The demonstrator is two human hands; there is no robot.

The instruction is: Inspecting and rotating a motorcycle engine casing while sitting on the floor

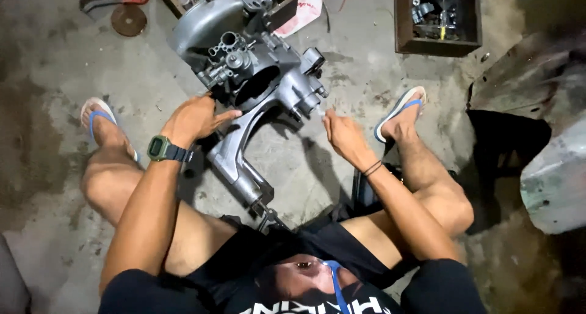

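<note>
your engine casing (256,88) lies on the concrete floor (366,69) between your 2 feet, its long arm running back toward your lap and its round head end toward the far edge of the floor, beside a wooden crate (436,21) of small parts.

what could go wrong: the casing rests on its side with only your left hand (195,120) steadying it, so a hard pull or push at the right side could roll or slide it across the floor toward your sandalled feet. the small thing at your right fingertips looks easy to lose; if it slips, it would likely drop onto the gritty concrete, or into the casing's open round hole. grit from the floor could also get into the open ports.

your left hand sits palm down on the casing's near left flank, wrist straight, watch (160,148) facing up, fingers spread flat and pressing rather than clamped round anything. your right hand (343,134) reaches forward from over your right knee, fingers drawn together at the tips just beside the casing's right lug; whether they pinch a small part or only touch the metal, i cannot tell.
</note>
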